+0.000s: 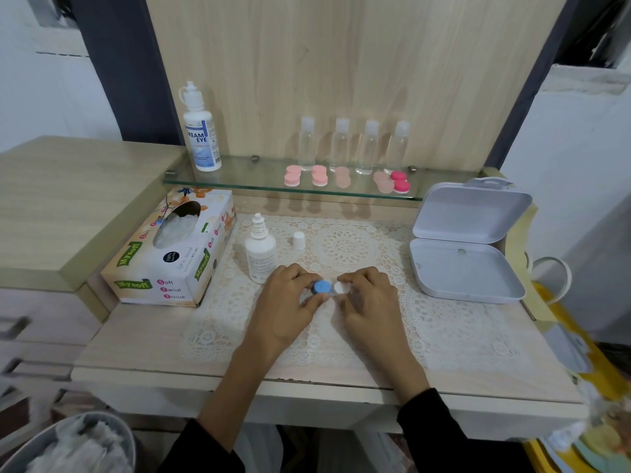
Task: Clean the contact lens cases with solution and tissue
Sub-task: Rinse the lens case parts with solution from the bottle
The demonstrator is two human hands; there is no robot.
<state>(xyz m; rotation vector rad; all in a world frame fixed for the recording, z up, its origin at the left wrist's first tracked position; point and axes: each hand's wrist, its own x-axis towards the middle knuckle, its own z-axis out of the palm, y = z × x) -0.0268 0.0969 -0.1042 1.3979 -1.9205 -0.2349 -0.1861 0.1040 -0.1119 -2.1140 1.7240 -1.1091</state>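
A contact lens case [330, 287] with one blue cap and one white cap sits on the lace mat [345, 247] in the middle of the desk. My left hand [290, 302] pinches the blue cap side. My right hand [367, 302] pinches the white cap side. A small white solution bottle [260, 252] stands uncapped just left of my hands, and its white cap [298, 240] stands behind them. A tissue box [170, 254] lies at the left. Several pink lens cases [319, 175] sit on the glass shelf [239, 182].
An open white plastic box [467, 254] lies at the right of the mat. A large solution bottle [201, 131] and several clear travel bottles [368, 146] stand on the shelf. A bin with used tissue [75, 442] is at the lower left.
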